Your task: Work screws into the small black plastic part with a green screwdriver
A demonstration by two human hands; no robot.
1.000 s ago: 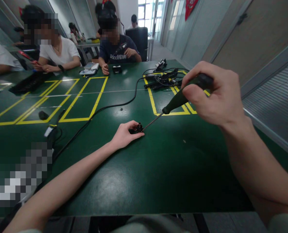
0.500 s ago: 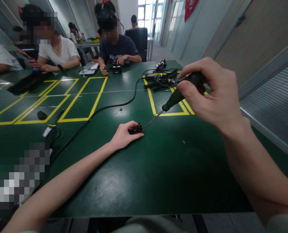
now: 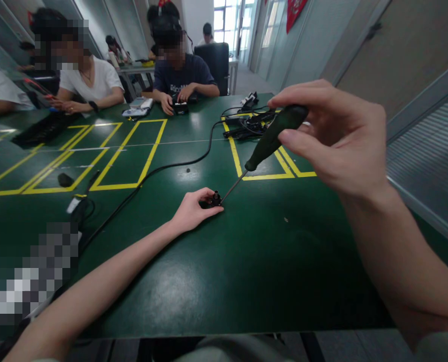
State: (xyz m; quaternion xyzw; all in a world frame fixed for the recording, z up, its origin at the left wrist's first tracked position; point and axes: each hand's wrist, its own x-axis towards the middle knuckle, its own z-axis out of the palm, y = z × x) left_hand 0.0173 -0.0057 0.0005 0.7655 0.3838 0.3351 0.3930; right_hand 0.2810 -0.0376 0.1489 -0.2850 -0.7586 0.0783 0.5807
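My left hand [image 3: 191, 211] rests on the green table and pinches a small black part [image 3: 216, 197] with a short round stub pointing up. Part of it is hidden by my fingers. In my right hand [image 3: 340, 136] is a screwdriver [image 3: 271, 138] with a dark green handle, gripped between thumb and fingertips. Its thin metal shaft slants down to the left, and the tip meets the right side of the black part near my left thumb. What the tip engages there is too small to make out.
A pile of black cables and parts [image 3: 246, 125] lies at the back right. A black cable [image 3: 171, 165] crosses the green table [image 3: 246, 281], which has yellow tape outlines [image 3: 144, 151]. Two co-workers sit opposite; one handles a black device [image 3: 180, 107]. A dark lump [image 3: 65, 179] lies left.
My right hand has shifted around the screwdriver handle, its fingers looser and the wrist slightly to the right. The handle has tilted a little left and steeper. My left hand has stayed put.
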